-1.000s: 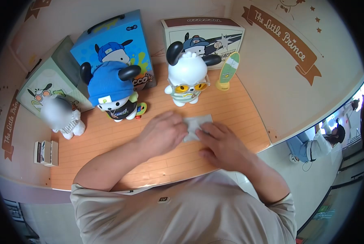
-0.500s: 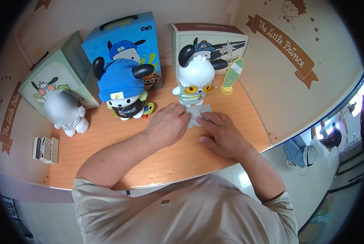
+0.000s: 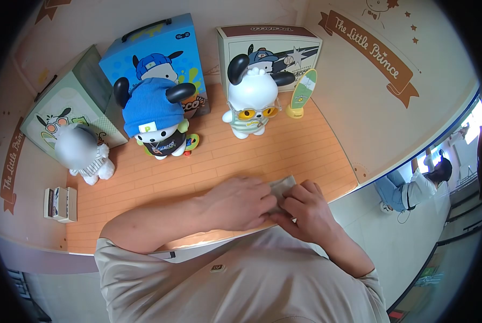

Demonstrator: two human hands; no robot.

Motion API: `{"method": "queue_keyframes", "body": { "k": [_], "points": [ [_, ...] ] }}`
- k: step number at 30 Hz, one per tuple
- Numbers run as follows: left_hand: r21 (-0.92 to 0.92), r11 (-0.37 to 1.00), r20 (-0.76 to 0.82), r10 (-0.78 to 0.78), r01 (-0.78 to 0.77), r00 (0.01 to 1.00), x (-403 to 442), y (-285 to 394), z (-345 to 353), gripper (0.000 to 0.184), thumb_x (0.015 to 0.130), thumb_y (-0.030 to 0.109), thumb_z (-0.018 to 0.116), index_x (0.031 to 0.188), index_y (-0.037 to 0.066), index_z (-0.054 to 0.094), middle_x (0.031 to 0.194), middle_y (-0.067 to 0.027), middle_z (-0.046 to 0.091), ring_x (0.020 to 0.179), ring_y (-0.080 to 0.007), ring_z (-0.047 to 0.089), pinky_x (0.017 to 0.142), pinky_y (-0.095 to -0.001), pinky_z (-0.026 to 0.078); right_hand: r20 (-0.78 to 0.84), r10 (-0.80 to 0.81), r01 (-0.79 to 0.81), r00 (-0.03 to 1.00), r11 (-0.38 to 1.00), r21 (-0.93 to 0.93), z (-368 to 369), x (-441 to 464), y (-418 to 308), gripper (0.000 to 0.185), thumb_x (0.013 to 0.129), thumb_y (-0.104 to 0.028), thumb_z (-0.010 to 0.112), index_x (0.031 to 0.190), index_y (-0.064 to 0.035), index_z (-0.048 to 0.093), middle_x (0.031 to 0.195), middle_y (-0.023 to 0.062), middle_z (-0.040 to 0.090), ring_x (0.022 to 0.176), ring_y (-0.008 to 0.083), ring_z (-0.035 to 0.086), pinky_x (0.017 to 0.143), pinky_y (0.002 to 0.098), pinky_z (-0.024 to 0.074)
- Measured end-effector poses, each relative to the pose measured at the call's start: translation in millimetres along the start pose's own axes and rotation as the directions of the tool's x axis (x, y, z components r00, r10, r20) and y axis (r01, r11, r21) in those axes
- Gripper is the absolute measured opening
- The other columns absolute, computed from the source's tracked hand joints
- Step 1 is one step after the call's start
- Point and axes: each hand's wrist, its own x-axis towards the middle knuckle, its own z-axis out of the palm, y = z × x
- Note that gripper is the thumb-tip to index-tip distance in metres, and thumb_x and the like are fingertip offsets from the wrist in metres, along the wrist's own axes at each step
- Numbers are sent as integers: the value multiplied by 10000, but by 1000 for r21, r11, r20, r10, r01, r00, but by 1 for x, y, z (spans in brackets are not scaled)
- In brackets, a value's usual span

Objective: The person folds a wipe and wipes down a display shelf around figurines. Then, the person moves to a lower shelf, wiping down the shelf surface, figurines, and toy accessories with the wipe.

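A small pale grey cloth or tissue (image 3: 282, 187) is between my hands near the front edge of the wooden-look table (image 3: 225, 161). My left hand (image 3: 240, 203) has its fingers closed on the cloth's left side. On the other side, my right hand (image 3: 304, 210) pinches the cloth with bent fingers. Part of the cloth is hidden under the fingers. Behind my hands stands a white dog figure (image 3: 253, 102) with yellow glasses and black ears. Left of it is a figure in a blue knit hat (image 3: 154, 116).
Boxes in blue (image 3: 192, 48), cream (image 3: 300, 46) and green (image 3: 63, 102) stand at the back. A white plush figure (image 3: 93, 161), a small rack (image 3: 61, 203) and a mini surfboard (image 3: 304, 91) are on the table. Another person (image 3: 413, 191) sits beyond the right panel.
Both hands have drawn back from the white figure toward the table's front edge, with the cloth. The cloth lay flatter before and now looks bunched or folded. The view has shifted slightly.
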Motion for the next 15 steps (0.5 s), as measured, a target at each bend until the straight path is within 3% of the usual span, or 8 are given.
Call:
{"method": "queue_keyframes", "body": {
  "k": [7, 10, 15],
  "points": [
    [-136, 988, 201, -45, 73, 978, 1, 7, -9, 232, 922, 277, 743, 949, 60, 665, 962, -120, 681, 865, -334, 634, 774, -438, 535, 2, -70, 70, 998, 996, 52, -6, -3, -8, 164, 871, -189, 814, 851, -83, 690, 936, 65, 578, 874, 276, 551, 867, 393, 485],
    [-198, 970, 357, -64, 142, 932, 0, 9, -16, 213, 924, 230, 728, 973, 26, 686, 965, -159, 720, 871, -389, 670, 774, -476, 543, 74, -102, 94, 992, 990, 103, -8, -3, -10, 151, 867, -177, 811, 856, -85, 691, 966, 66, 594, 899, 281, 557, 882, 397, 481],
    [-224, 941, 507, -111, 255, 855, 2, 7, -27, 213, 911, 199, 732, 971, 2, 676, 940, -192, 740, 841, -431, 685, 754, -509, 544, 59, -142, 132, 988, 981, 143, -2, 2, -11, 149, 860, -172, 812, 908, -88, 698, 1013, 63, 610, 937, 284, 565, 910, 403, 471]
  ]
}}
